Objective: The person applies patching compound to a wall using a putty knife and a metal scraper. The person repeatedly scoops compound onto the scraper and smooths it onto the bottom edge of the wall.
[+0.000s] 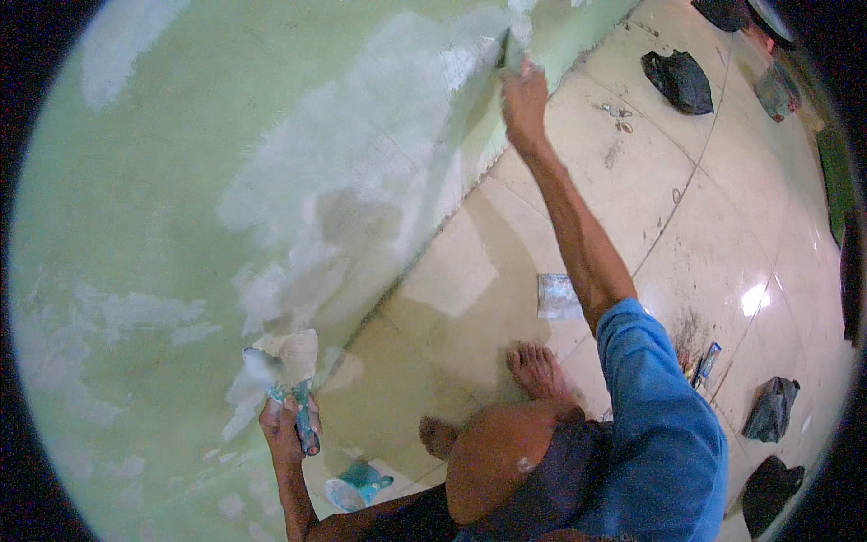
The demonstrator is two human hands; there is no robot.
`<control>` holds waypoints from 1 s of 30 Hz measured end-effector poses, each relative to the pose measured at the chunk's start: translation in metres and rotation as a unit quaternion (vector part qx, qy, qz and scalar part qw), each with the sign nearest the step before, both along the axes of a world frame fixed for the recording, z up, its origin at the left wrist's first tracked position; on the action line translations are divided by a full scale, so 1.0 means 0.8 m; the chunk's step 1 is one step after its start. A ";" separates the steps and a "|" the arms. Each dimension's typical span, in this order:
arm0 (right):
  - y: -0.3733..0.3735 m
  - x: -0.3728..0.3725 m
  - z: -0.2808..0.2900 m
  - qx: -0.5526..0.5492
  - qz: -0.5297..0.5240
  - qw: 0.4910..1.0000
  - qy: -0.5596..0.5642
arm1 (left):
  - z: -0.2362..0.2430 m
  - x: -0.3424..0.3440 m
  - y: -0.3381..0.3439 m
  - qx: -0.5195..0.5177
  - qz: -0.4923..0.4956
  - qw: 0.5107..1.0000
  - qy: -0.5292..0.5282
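1. Observed left hand (285, 426) low at left, before the wall, fingers wrapped round the teal-smeared handle of a putty knife (303, 417).
2. Noted blade of same pointing upward, loaded with pale filler (296, 350). Cannot tell whether a second tool sits in the same grasp, nor whether the blade touches the wall.
3. Observed right hand (526, 99) stretched far toward the top, closed narrowly around a scraper (507, 47) with a dark blade; partly blurred. Held close to the wall, just above the floor line; cannot confirm contact.
4. Found wall (135, 235) green, marked with white and grey patches (307, 163), the largest spreading between both hands.
5. Recorded blue sleeve (664, 406) on right arm, and bare feet (539, 369) on a cream tiled floor (722, 235).
6. Found flat, pale packet (557, 296) on floor, just beside right forearm.
7. Found teal-and-white object (359, 485) just beside left forearm; cannot determine kind.
8. Noted blue-handled tool (709, 364) on floor, right of the sleeve.
9. Noted crumpled dark bag (679, 83) at upper right, well apart from right hand; further dark bundle (772, 411) at lower right.
10. Recorded loose debris (618, 113) on the tiles, between right hand and dark bag.
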State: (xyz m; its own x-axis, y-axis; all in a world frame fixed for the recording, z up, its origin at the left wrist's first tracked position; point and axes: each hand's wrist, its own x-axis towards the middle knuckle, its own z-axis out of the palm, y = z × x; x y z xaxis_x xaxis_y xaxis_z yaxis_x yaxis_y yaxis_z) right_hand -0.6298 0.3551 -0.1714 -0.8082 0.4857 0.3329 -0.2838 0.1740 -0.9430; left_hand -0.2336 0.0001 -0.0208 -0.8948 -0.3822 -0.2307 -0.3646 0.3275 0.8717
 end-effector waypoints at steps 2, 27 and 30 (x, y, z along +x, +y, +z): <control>-0.043 0.043 0.016 0.162 -0.059 0.978 0.114 | 0.004 0.002 0.004 -0.001 0.007 1.000 0.007; -0.021 0.103 0.118 0.083 0.185 0.979 0.017 | -0.041 0.022 0.049 0.051 0.187 0.981 -0.010; -0.030 0.075 0.157 0.314 0.062 0.923 0.212 | -0.044 0.021 0.074 0.121 0.199 0.972 -0.022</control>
